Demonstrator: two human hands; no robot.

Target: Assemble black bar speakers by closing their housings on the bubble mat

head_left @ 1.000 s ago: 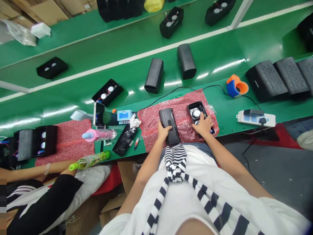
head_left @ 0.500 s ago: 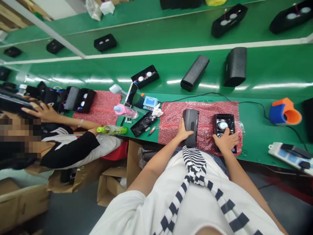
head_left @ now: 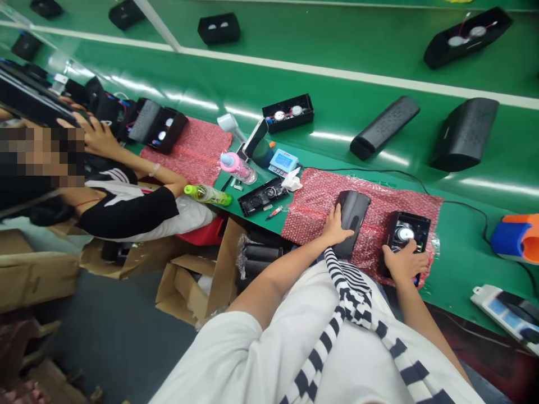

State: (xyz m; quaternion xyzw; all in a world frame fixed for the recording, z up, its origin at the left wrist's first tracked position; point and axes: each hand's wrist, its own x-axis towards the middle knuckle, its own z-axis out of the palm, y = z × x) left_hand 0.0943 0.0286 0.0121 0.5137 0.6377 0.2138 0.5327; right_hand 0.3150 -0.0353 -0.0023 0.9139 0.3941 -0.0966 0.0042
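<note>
My left hand (head_left: pixel 336 229) grips the lower left side of a black speaker shell (head_left: pixel 356 213), its thumb laid across the face. The shell lies on red bubble wrap (head_left: pixel 309 202) in front of me. To its right is an open black speaker housing (head_left: pixel 393 230) with a round white-backed driver (head_left: pixel 405 233) showing inside. My right hand (head_left: pixel 406 262) spans the near half of this housing, thumb at the left edge and fingers spread to the right edge. That hand covers part of the inside; red and blue wire ends peek out near its wrist.
Left of the wrap are another open speaker part (head_left: pixel 263 196), a blue-screened device (head_left: pixel 283 161) and bottles. Speakers (head_left: pixel 385 128) stand behind. An orange-blue holder (head_left: pixel 516 235) and a power strip (head_left: pixel 501 308) sit right. A co-worker (head_left: pixel 126 207) handles a black piece at left.
The camera view has turned, so the bench appears tilted and shifted right. Both hands stay on the same two speaker parts. The co-worker's hand still rests on the black piece.
</note>
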